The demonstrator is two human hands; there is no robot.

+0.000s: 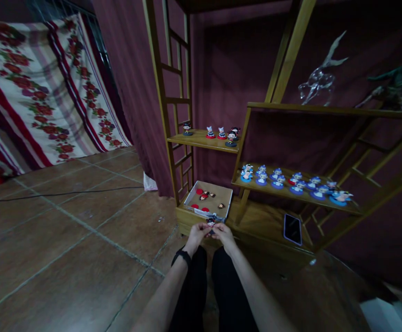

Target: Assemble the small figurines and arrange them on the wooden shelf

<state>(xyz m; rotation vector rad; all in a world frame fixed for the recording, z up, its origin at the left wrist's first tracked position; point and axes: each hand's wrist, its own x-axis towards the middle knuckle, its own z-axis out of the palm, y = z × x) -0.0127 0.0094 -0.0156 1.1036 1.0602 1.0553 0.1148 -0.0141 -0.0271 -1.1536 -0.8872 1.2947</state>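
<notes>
Both my hands meet in front of the box and grip one small figurine (211,223) with dark hair and a dark base. My left hand (198,234), with a black band on its wrist, closes on the figurine's left side. From the right, the fingers of my right hand (223,233) pinch it too. Just beyond them, a shallow open cardboard box (225,213) stands on the cabinet's low level. Inside it lie several small figurine pieces (220,206) and red round bases (200,191).
On the upper left shelf (201,138) stand several figurines. The right shelf (301,196) carries rows of blue-and-white figurines (277,181). A phone (292,229) lies on the low board at right. Clear glass horse-like ornament (320,83) stands on top. A dark cable (65,196) crosses the tiled floor.
</notes>
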